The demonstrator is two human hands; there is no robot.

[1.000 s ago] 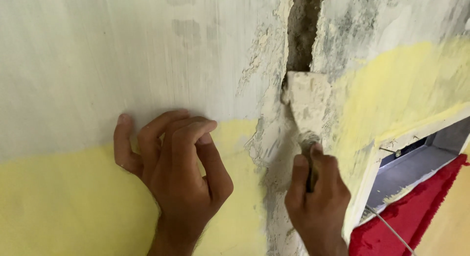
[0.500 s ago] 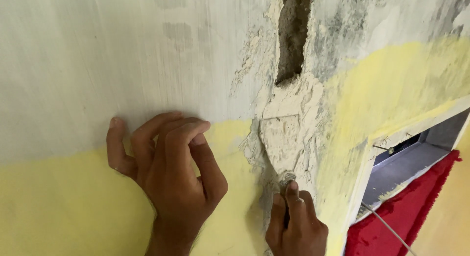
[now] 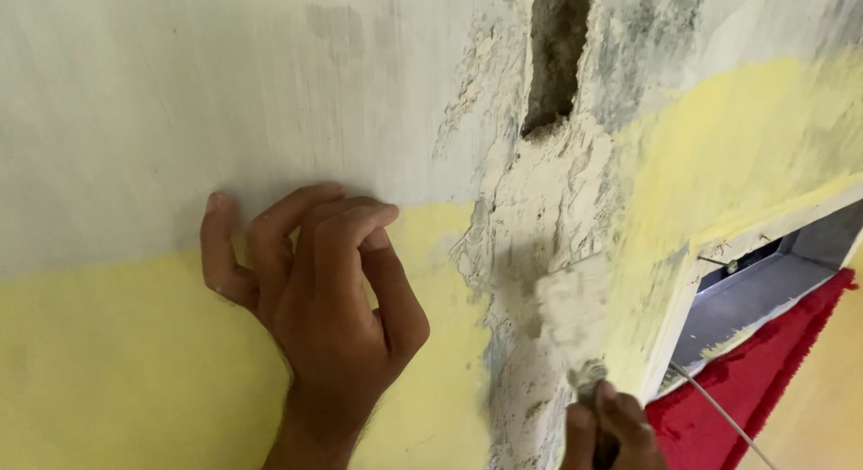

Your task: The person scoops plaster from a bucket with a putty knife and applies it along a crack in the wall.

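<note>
Left hand [image 3: 328, 313] pressed against the wall [image 3: 162, 101], fingers [image 3: 288, 223] bent and close together, tips on the plaster, holding nothing. Right hand [image 3: 611, 430] low at the frame's bottom edge, fingers closed around the handle of a putty knife [image 3: 575, 313]. Blade blurred, coated in grey filler, just above those fingers, flat on the filled crack [image 3: 548, 191]. Open gap [image 3: 557, 52] well above the blade. Red cloth [image 3: 755, 371] right of the gripping fingers.

red cloth [image 3: 764, 389] lower right | grey recessed box [image 3: 764, 290] | thin white wire [image 3: 719, 412]
</note>
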